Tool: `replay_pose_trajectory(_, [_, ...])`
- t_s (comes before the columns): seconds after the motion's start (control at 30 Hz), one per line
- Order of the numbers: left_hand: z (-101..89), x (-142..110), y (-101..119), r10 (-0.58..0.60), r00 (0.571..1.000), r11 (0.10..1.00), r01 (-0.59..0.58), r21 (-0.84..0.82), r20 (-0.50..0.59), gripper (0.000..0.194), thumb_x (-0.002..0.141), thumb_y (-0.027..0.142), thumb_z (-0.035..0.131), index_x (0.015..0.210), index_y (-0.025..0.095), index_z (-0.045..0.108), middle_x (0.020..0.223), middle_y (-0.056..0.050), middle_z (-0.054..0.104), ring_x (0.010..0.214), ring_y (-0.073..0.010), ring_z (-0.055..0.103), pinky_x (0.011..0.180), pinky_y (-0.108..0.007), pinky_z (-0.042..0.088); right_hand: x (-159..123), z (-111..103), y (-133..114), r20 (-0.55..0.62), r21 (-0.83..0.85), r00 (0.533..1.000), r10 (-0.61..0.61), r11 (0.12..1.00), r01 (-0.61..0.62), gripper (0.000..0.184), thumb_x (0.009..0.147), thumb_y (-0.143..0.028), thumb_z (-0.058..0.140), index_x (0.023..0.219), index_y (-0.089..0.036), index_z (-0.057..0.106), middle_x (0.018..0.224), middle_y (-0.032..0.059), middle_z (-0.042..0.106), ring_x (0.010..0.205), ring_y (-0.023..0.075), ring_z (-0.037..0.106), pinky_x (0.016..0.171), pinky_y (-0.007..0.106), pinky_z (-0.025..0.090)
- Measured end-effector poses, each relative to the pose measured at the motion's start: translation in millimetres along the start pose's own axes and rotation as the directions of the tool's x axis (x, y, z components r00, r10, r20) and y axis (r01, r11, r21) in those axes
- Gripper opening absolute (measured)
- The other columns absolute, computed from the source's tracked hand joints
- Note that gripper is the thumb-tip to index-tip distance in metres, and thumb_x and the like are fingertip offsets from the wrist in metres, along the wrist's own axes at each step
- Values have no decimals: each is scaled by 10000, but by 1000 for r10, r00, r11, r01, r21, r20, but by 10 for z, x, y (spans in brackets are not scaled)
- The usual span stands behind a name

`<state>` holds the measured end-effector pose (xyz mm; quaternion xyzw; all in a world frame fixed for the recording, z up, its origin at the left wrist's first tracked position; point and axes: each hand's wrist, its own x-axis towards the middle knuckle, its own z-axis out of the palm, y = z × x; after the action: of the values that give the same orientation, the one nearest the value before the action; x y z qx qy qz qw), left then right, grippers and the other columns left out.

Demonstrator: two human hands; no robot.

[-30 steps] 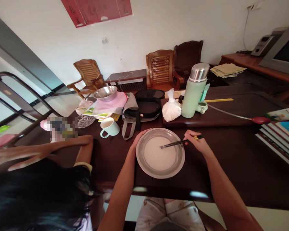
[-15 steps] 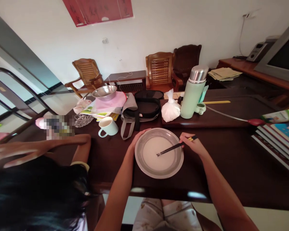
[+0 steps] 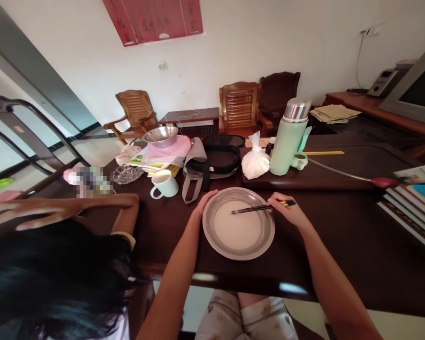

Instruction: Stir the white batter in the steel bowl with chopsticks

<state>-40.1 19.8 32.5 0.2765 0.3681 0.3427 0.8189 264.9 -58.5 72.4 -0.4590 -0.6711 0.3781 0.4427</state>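
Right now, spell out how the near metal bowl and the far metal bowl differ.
The near bowl holds pale liquid and looks dull; the far bowl looks shinier. The near bowl stands on the table, against the left hand; the far bowl rests on a pink sheet. Both are round.

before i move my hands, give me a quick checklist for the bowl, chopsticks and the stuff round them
1. Left hand against the bowl: ok, at its left side.
2. Right hand gripping the chopsticks: ok.
3. Chopstick tips within the bowl's rim: ok, at the white liquid.
4. Mug apart from the bowl: ok, bare table between them.
5. Table free of other people's arms: not ok, another person's arm is at the left.
6. White bag knotted: cannot tell, its top is gathered but no knot is clear.
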Motion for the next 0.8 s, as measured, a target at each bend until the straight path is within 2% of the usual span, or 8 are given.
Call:
replay_pose_trajectory(0.1, [-37, 15, -13, -28, 1000, 1000, 28, 12, 0, 294, 857, 351, 521, 834, 120, 701, 697, -68, 705, 623, -195, 651, 673, -294, 500, -30, -15, 27, -100, 55, 995, 23, 998, -17, 373, 876, -468, 526, 633, -192, 589, 530, 0, 561, 521, 146, 537, 561, 274, 417])
replay_pose_trajectory(0.23, [-60, 63, -22, -24, 999, 999, 22, 35, 33, 320, 864, 346, 495, 934, 115, 706, 745, -77, 711, 664, -206, 655, 721, -318, 499, -55, 30, 33, 39, 69, 999, -3, 998, 0, 350, 876, -456, 530, 667, -189, 616, 582, 6, 574, 553, 147, 545, 556, 270, 416])
replay_pose_trajectory(0.3, [-60, 76, -40, 5, 999, 999, -7, 33, 50, 328, 861, 332, 506, 1022, 114, 691, 808, -80, 718, 709, -211, 663, 758, -325, 494, -58, 39, 28, 55, 23, 998, -28, 999, 27, 317, 871, -438, 548, 685, -192, 619, 634, 13, 599, 616, 156, 561, 593, 272, 426])
replay_pose_trajectory(0.4, [-60, 73, -78, 45, 998, 998, -47, 45, 49, 330, 857, 319, 529, 1089, 134, 674, 867, -72, 721, 754, -216, 667, 797, -326, 484, -56, 3, 37, -63, 8, 998, -14, 1000, 15, 338, 873, -449, 541, 659, -193, 597, 594, 9, 591, 593, 155, 550, 611, 284, 429])
replay_pose_trajectory(0.47, [-63, 68, -97, 57, 997, 997, -59, 52, 50, 329, 856, 330, 539, 1089, 142, 677, 877, -67, 720, 773, -221, 669, 814, -329, 481, -50, -21, 48, -88, 60, 996, 16, 998, -11, 365, 882, -460, 521, 645, -191, 589, 539, 2, 564, 535, 146, 529, 580, 284, 421])
replay_pose_trajectory(0.63, [-59, 85, -86, 42, 999, 999, -42, 34, 26, 287, 851, 333, 552, 995, 136, 704, 842, -64, 720, 748, -212, 669, 786, -310, 490, -5, -15, 74, 59, 46, 998, 13, 999, -15, 305, 876, -422, 544, 692, -189, 617, 608, 9, 599, 591, 154, 556, 575, 272, 416])
replay_pose_trajectory(0.7, [-47, 100, -70, 49, 998, 999, -50, 19, 30, 281, 856, 315, 542, 997, 135, 705, 854, -64, 721, 758, -210, 669, 782, -306, 491, 14, -26, 96, -2, 37, 1000, 11, 999, -11, 293, 874, -407, 553, 684, -193, 615, 607, 5, 601, 597, 151, 559, 590, 268, 414])
replay_pose_trajectory(0.8, [-42, 129, -60, 54, 998, 998, -55, 15, 45, 295, 863, 305, 528, 1034, 136, 699, 870, -67, 721, 780, -215, 669, 799, -314, 491, 30, -50, 126, -81, 118, 996, 42, 992, -32, 356, 882, -432, 527, 625, -194, 591, 535, -12, 554, 503, 131, 518, 543, 262, 393])
